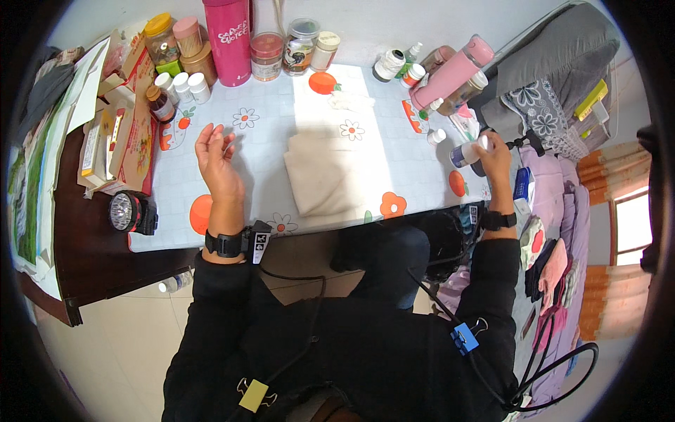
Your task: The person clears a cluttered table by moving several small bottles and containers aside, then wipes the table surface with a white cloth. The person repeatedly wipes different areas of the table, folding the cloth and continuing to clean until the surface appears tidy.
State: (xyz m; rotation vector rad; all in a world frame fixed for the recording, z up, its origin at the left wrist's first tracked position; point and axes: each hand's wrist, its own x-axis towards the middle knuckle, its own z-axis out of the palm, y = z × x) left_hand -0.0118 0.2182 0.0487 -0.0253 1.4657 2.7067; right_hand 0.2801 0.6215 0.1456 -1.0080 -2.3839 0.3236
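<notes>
My right hand (493, 153) is closed around the white-capped end of a small bottle with a dark label (464, 154), tilted over the right end of the table. A small white bottle (436, 137) lies just beyond it. My left hand (217, 158) hangs over the left part of the patterned tablecloth (263, 174), palm turned up, fingers loosely curled and holding nothing. Between my hands lies a folded beige cloth (321, 174). Several white-capped bottles (182, 87) and a brown bottle (161, 105) stand beyond my left hand.
A magenta tumbler (228, 45) and several jars (301, 47) line the wall. At the right rear, a pink flask (451, 74) leans among bottles. An open carton (126, 132) and a flashlight (126, 212) sit at the left. Black cables run from my wrists.
</notes>
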